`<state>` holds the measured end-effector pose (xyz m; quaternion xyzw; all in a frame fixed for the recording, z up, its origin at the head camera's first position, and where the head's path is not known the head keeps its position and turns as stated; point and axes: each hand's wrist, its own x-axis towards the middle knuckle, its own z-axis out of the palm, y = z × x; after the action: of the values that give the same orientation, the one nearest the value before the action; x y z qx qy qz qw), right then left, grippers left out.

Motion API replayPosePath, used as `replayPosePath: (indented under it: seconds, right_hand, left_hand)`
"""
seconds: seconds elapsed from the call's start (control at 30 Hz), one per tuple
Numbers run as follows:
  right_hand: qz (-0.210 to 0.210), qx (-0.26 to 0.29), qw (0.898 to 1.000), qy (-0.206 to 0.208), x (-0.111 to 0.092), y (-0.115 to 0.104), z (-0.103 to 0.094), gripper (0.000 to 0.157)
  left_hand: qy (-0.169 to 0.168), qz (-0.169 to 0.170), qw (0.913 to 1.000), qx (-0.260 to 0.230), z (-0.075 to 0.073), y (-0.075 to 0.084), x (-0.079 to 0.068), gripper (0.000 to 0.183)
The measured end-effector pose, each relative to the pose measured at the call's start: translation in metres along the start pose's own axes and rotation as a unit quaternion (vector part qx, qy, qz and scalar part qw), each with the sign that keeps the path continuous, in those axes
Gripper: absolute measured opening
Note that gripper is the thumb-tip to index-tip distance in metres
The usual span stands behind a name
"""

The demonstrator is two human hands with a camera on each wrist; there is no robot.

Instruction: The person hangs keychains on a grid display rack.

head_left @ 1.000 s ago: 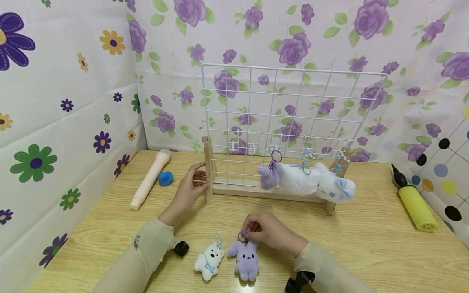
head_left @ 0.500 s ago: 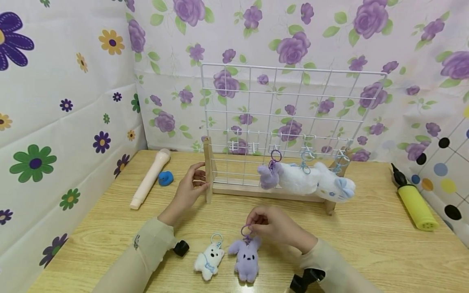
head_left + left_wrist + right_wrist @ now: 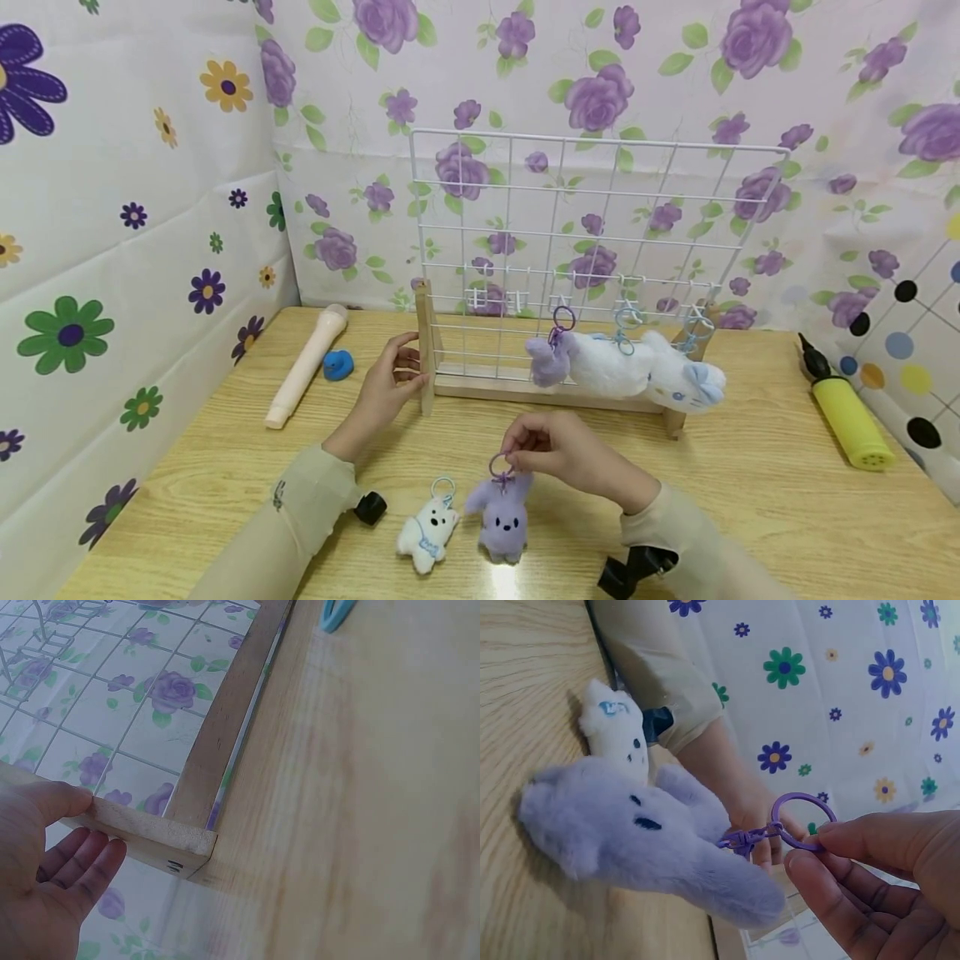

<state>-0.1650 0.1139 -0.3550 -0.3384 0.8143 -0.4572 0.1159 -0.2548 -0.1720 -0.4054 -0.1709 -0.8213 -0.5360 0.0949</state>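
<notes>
My right hand (image 3: pixel 566 450) pinches the purple ring (image 3: pixel 804 795) of a purple bunny plush keychain (image 3: pixel 504 521) between thumb and index finger. The bunny leans back from the ring, its feet at the tabletop. Left of it lies a white bear plush keychain (image 3: pixel 429 537) with a light blue ring. My left hand (image 3: pixel 390 379) grips the left wooden post (image 3: pixel 426 333) of a white wire grid rack (image 3: pixel 463 185), thumb on one side and fingers curled on the other. From the rack's hooks hang a purple plush (image 3: pixel 550 362), a white plush (image 3: pixel 611 368) and a white plush with a blue bow (image 3: pixel 686 387).
Left of the rack lie a pale microphone-shaped stick (image 3: pixel 307 367) and a small blue duck (image 3: pixel 339 365). A yellow hand pump (image 3: pixel 851 421) lies at the right edge of the table. Two white hooks (image 3: pixel 513 302) on the rack's left side bear nothing.
My right hand has moved up and slightly right, lifting the purple ring and tilting the bunny up from lying flat. The left hand stays on the post.
</notes>
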Motion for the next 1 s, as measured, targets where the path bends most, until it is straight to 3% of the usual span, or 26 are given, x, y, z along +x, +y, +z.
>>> replayPosePath:
  seconds: [0.63, 1.0]
  right_hand:
    - [-0.014, -0.058, 0.998, 0.023, 0.014, -0.043, -0.032, 0.004]
    - [-0.008, -0.114, 0.991, 0.071, 0.028, -0.063, -0.049, 0.004]
  left_hand:
    - [-0.003, -0.017, 0.9998, -0.005, 0.002, -0.002, 0.002, 0.065]
    - [-0.003, -0.002, 1.0000, -0.006, 0.000, -0.002, 0.001, 0.062]
